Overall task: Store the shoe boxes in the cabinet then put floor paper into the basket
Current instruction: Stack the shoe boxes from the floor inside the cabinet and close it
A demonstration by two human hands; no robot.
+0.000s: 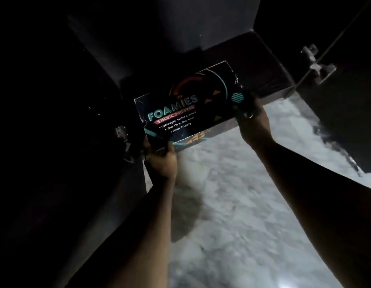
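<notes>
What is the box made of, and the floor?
The box looks like printed cardboard with a slight sheen; its corners are scuffed pale. The floor looks like polished mottled grey stone or tile, since it reflects light, though blur leaves that unsure.

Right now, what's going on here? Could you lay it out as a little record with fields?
Setting: dim room, pale mottled floor
Held item: dark shoe box printed FOAMIES and SKECHERS
Left hand: grips the box's near left corner
Right hand: grips the box's right end
Box position: at the mouth of the open cabinet, tilted, far end over the shelf
Cabinet doors: open on both sides, metal hinge visible
Paper and basket: not in view
</notes>
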